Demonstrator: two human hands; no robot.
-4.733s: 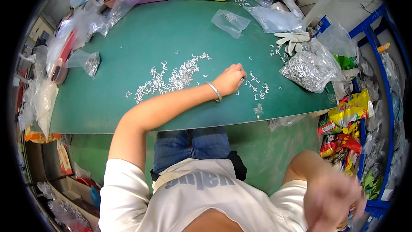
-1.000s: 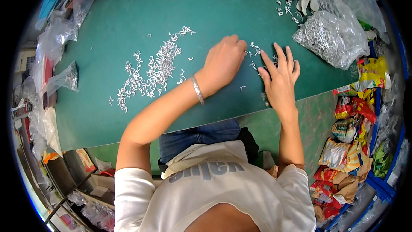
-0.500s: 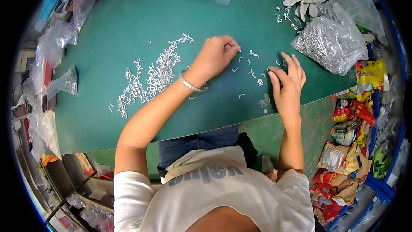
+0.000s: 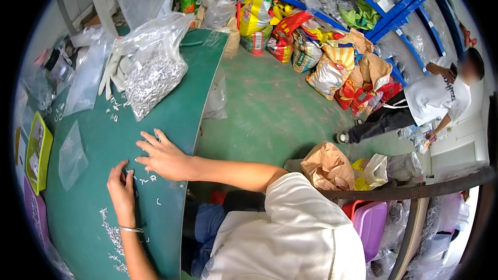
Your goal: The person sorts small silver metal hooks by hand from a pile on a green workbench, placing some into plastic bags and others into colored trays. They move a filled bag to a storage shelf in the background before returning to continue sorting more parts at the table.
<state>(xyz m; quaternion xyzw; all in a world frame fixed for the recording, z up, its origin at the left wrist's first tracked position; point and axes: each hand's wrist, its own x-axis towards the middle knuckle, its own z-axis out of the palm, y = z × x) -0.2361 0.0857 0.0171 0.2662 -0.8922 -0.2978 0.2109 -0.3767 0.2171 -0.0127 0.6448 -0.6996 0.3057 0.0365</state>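
Observation:
My left hand [image 4: 121,186] is over the green table, fingers curled with the thumb near the forefinger; whatever they hold, if anything, is hidden. A silvery bracelet [image 4: 130,229] circles that wrist. Just beyond it my right hand [image 4: 165,156] reaches in from the right, palm down, fingers spread low over the tabletop. Small curved silvery metal pieces [image 4: 144,180] lie scattered between and below the two hands. A larger loose heap of the same pieces [image 4: 115,238] lies beside my left forearm.
A clear bag full of metal pieces [image 4: 153,78] stands farther up the green table [image 4: 78,212], beside a white glove [image 4: 111,75]. A yellow-green tray [image 4: 45,158] sits at the left edge. Colourful sacks [image 4: 327,72] line blue shelving. Another person [image 4: 438,93] stands at right.
The view has swung to the right, bringing the floor, sacks and another person into sight. My hands are closer together over the scattered pieces, and my left fingers look slightly less tightly curled.

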